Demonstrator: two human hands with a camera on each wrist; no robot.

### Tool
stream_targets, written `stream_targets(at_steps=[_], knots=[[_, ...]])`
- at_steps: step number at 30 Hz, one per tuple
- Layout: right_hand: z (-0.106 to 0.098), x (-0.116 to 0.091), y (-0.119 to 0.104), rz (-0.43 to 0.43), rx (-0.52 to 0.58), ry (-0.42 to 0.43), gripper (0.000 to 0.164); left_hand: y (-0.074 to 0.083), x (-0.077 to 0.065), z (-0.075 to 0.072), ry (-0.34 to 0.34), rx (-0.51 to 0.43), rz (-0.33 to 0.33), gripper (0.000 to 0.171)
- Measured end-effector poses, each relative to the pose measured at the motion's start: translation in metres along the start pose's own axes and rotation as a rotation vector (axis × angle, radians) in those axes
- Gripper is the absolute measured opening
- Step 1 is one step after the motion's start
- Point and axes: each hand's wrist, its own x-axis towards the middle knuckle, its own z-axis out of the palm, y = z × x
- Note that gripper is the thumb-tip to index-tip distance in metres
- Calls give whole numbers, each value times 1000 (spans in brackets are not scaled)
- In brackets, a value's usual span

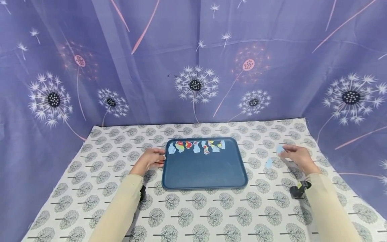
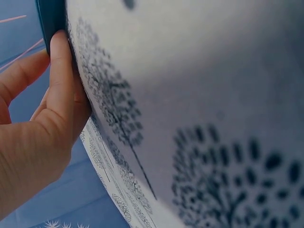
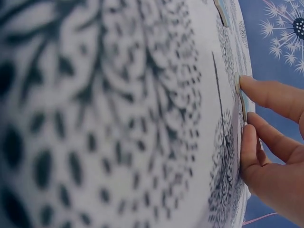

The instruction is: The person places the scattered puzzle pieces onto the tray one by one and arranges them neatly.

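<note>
A dark blue tray [image 1: 202, 173] lies on the cloth, with a row of several colourful jigsaw puzzle pieces [image 1: 197, 147] along its far edge. My left hand [image 1: 150, 159] grips the tray's left rim, thumb and fingers around the edge; the left wrist view shows the fingertips [image 2: 59, 40] at that rim. Off to the right of the tray, my right hand [image 1: 297, 157] pinches a light blue puzzle piece [image 1: 280, 149] at the cloth. Seen from the right wrist, the thumb and a finger [image 3: 266, 92] meet the piece's thin edge. Another light blue piece [image 1: 268, 163] lies just left of that hand.
A white cloth [image 1: 193, 215] printed with grey trees covers the table. Behind and at both sides hangs a purple curtain [image 1: 157, 87] with dandelion prints. Black wrist cameras are strapped at both wrists, the right one [image 1: 299, 190] close above the cloth.
</note>
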Motion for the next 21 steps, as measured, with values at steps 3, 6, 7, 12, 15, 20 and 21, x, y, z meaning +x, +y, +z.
stream_targets(at_steps=[3, 6, 7, 12, 15, 20, 21], knots=[[0, 1, -1, -1, -3, -8, 74, 0, 1, 0, 2, -1, -1, 46], [0, 2, -1, 3, -13, -10, 75, 1, 0, 0, -3, 1, 0, 46], [0, 2, -1, 5, -12, -10, 76, 1, 0, 0, -4, 2, 1, 46], [2, 3, -2, -14, -4, -5, 76, 1, 0, 0, -2, -3, 3, 46], [5, 3, -3, -60, 1, 2, 70, 1, 0, 0, -3, -2, 7, 46], [8, 3, -5, -129, -30, 42, 59, 1, -1, 1, -3, 2, 7, 47], [8, 3, -5, -130, -30, 53, 58, 1, -1, 1, -5, 0, 5, 47]])
